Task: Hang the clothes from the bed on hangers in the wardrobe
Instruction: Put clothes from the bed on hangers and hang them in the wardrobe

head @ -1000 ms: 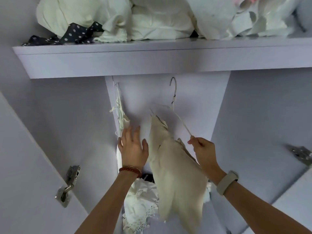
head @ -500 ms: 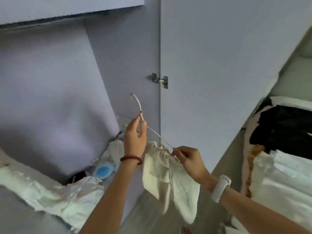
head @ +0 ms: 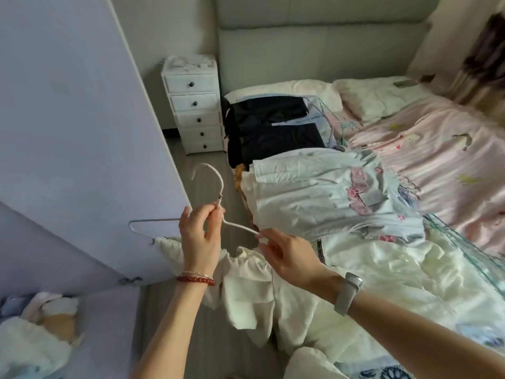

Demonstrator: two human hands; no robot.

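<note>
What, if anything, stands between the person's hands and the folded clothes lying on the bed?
No obstacle lies on the way, but both hands are occupied. The left hand grips the white hanger at its neck, and the right hand pinches its arm, with a cream garment hanging from it. The folded clothes lie uncovered on the bed.

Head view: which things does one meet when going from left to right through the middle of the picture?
Wardrobe door → white hanger with the left hand at its neck → right hand on its arm → pale folded clothes → pink bedding.
</note>
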